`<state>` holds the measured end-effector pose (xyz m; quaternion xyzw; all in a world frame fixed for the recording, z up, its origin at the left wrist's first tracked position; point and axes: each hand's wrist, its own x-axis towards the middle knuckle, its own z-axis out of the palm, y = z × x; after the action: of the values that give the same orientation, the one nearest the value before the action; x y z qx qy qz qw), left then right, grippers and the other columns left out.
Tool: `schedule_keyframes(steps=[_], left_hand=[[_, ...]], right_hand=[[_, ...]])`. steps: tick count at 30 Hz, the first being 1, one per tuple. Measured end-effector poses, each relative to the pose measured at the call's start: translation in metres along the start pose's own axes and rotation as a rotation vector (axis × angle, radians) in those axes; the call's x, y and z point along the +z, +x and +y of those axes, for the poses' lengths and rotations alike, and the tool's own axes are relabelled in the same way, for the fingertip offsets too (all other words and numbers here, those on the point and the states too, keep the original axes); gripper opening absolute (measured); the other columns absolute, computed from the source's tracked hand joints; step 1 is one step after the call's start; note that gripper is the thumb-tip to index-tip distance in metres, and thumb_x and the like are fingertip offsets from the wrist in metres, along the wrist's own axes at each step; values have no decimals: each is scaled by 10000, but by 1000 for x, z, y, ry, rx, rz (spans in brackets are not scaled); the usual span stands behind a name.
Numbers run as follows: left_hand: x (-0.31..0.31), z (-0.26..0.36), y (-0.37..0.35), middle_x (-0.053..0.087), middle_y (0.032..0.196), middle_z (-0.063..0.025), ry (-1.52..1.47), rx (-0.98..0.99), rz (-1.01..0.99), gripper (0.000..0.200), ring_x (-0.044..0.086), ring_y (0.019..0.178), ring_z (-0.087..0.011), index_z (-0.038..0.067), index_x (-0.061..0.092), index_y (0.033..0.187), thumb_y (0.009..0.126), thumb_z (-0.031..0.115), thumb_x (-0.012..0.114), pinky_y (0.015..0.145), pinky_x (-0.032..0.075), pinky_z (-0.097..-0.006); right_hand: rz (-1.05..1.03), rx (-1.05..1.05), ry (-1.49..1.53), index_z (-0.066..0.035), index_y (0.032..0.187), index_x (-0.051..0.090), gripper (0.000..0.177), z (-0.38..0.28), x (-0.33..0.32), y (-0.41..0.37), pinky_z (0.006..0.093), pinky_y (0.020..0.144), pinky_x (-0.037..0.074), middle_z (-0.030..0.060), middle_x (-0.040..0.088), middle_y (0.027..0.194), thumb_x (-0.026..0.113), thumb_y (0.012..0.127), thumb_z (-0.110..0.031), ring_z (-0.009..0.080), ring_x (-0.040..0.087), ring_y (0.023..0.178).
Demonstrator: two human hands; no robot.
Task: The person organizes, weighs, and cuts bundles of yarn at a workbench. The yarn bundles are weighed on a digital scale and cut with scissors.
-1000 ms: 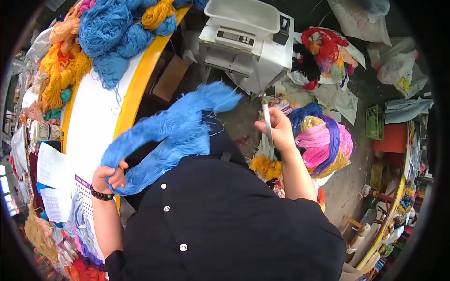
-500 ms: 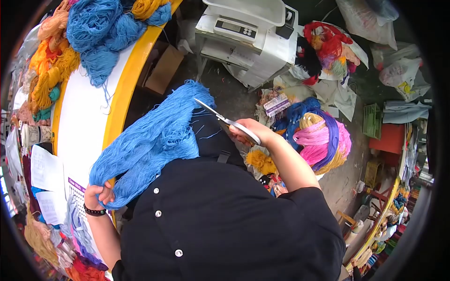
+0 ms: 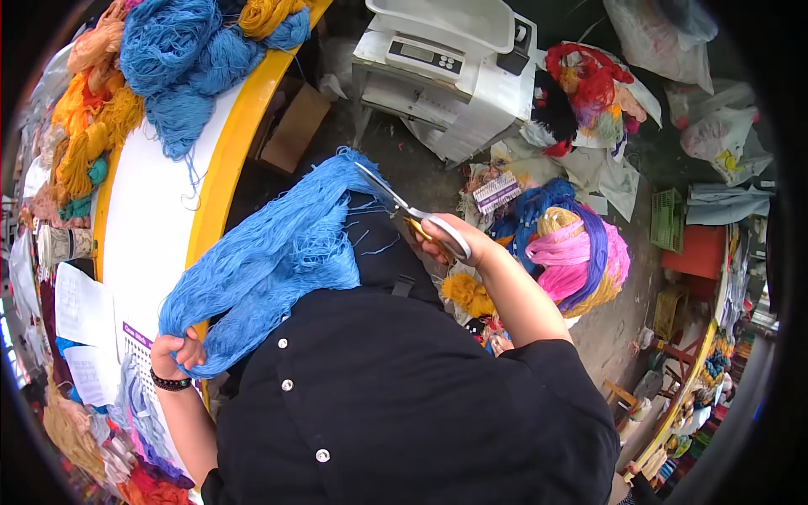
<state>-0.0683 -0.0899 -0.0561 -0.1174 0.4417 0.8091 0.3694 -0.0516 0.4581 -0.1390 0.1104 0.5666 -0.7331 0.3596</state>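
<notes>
A long skein of blue yarn (image 3: 261, 244) stretches across my lap. At its near end my left hand (image 3: 178, 353) is closed through the loop, fingers curled around the strands. My right hand (image 3: 446, 240) grips a pair of scissors (image 3: 396, 198) by the handles, one of which shows a yellow inner edge. The scissor blades are parted slightly and point up and left, overlapping the far end of the skein in this view. Several loose blue strands hang off the skein's side just below the blades.
A white table with a yellow edge (image 3: 220, 177) curves along my left, bearing a heap of blue yarn (image 3: 172, 50) and orange skeins (image 3: 88, 139). Ahead stands a digital scale (image 3: 425, 57) on a white stand. Pink and purple yarn (image 3: 581, 252) lies at my right.
The scissors have opened a little, and their tips have shifted slightly to the right and up. My left hand and the skein have hardly moved.
</notes>
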Motion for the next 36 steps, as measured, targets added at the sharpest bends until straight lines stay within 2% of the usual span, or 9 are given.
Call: schedule_keyframes(steps=[2,13,16,19,20,23,31,34,36], left_hand=[[2,-1,0,439,461,-28,2,-4,-11,293,437,364,-159,-78,592,959,764,130,527,495,491,-361],[13,-10,-3,445,454,-51,5,48,-48,299,437,347,-162,-114,603,918,742,118,536,486,514,-355],[17,-14,-2,436,444,-56,10,60,-60,292,437,347,-164,-124,605,902,734,109,555,489,516,-353],[16,-19,1,441,451,-57,-2,57,-117,283,435,352,-161,-126,606,901,749,110,576,513,517,-345],[24,-18,1,446,457,-59,15,47,-108,268,439,356,-163,-121,612,889,744,104,589,518,515,-341],[47,-20,0,466,476,-60,80,-46,-106,236,473,389,-169,-96,631,835,733,116,652,532,511,-327],[71,-22,0,493,481,-71,139,-117,-46,281,493,386,-172,-114,612,814,682,122,692,503,492,-308],[62,-22,-1,492,482,-78,104,-97,-86,265,501,389,-182,-126,614,818,687,96,677,516,506,-315],[62,-18,0,491,483,-76,113,-87,-120,265,508,393,-182,-127,616,819,690,97,674,518,508,-314]], right_hand=[[55,34,77,-77,828,538,410,-4,2,3,212,438,363,-22,480,591,564,916,-476,60,443,477],[308,-109,74,-67,869,551,310,-37,41,47,218,412,378,-27,494,601,627,898,-366,78,456,445],[248,-209,-541,-49,859,601,337,-64,70,70,245,494,435,-5,550,649,727,817,-359,74,541,574],[234,-373,-1154,-7,830,634,471,-124,141,95,377,643,488,133,652,758,729,738,-459,278,644,712],[248,-464,-1235,-19,813,669,443,-128,159,116,441,686,504,194,654,797,642,747,-455,374,634,786],[171,-454,-1432,-42,828,698,357,-147,218,160,441,679,522,168,675,822,620,753,-382,334,658,790],[223,-768,-1301,-59,839,695,215,-110,286,265,416,794,503,165,656,901,672,757,-257,350,621,904],[319,-978,-1060,-74,856,699,174,-123,266,212,420,817,490,156,659,913,656,781,-224,343,613,917],[555,-1071,-940,-57,881,690,204,-127,217,180,440,740,515,166,632,797,607,763,-202,347,627,815]])
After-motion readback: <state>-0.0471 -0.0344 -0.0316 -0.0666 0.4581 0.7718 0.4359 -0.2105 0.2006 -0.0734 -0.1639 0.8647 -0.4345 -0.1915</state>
